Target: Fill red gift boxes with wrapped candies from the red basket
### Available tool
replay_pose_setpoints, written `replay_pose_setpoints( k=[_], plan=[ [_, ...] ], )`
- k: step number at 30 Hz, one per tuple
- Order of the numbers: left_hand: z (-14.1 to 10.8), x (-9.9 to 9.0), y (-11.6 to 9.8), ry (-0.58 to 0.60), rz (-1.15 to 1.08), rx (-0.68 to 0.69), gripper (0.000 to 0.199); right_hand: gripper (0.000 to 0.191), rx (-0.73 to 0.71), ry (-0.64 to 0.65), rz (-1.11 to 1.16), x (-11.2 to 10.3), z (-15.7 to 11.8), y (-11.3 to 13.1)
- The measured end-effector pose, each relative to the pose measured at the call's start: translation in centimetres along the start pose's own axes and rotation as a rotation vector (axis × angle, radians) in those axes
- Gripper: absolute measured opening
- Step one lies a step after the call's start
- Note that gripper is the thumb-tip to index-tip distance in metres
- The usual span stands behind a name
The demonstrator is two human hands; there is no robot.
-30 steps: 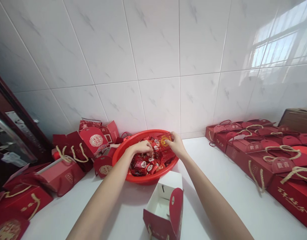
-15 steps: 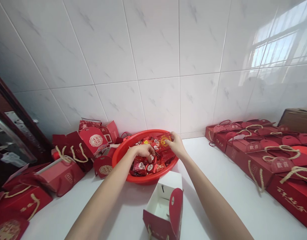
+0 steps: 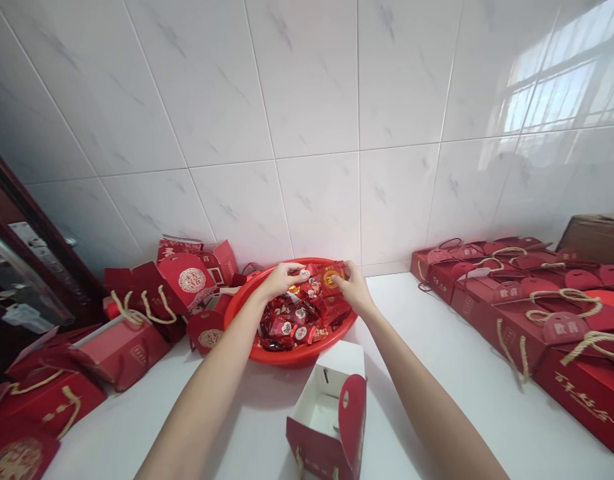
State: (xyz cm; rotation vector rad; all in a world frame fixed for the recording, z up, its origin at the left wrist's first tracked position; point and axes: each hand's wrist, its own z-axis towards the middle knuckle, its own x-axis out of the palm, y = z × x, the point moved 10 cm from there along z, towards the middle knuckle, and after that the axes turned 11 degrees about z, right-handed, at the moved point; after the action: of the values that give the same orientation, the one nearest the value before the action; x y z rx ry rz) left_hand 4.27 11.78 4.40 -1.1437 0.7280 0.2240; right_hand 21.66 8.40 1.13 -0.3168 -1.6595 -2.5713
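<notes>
A red plastic basket (image 3: pixel 287 360) full of red-wrapped candies (image 3: pixel 289 323) stands against the wall. Over its back left part, my left hand (image 3: pixel 283 279) pinches a small red and white wrapped candy (image 3: pixel 304 274) between thumb and fingers. At the basket's right rim my right hand (image 3: pixel 354 288) grips a flat red packet (image 3: pixel 331 279) with a gold round print, thumb on top. In front of the basket, an open red gift box (image 3: pixel 323 440) with a white inside stands with its round flap upright at the right.
Rows of closed red gift boxes (image 3: pixel 517 313) with rope handles fill the right side. More red boxes (image 3: pixel 121 347), some open, are heaped at the left. A brown carton (image 3: pixel 594 239) sits at the far right. Behind everything rises a tiled wall (image 3: pixel 317 133).
My left hand has lifted from the middle of the candies and moved toward the back of the basket, now with a candy. My right hand stays at the rim with the red packet.
</notes>
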Motion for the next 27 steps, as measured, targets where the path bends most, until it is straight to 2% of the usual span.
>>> replay_pose_setpoints(
  k=[4,9,17,22,27],
  plan=[
    [-0.1,-0.6,-0.3,-0.08,-0.122,-0.011,0.054,0.023,0.014,0.003,0.034,0.1,0.0,-0.1],
    [-0.4,-0.5,-0.6,-0.084,-0.23,-0.048,0.055,0.026,0.081,0.051,0.197,0.6,-0.2,-0.3],
    [-0.4,-1.0,-0.8,-0.121,-0.299,-0.055,0.04,0.027,0.11,0.089,0.303,0.9,-0.6,0.5],
    [-0.5,0.3,-1.4,-0.031,-0.313,-0.027,0.048,0.032,0.108,0.095,0.331,1.0,-0.8,0.9],
    [-0.7,1.8,-1.9,0.075,-0.189,-0.006,0.047,0.034,0.143,0.088,0.287,1.2,-0.9,0.5]
  ],
)
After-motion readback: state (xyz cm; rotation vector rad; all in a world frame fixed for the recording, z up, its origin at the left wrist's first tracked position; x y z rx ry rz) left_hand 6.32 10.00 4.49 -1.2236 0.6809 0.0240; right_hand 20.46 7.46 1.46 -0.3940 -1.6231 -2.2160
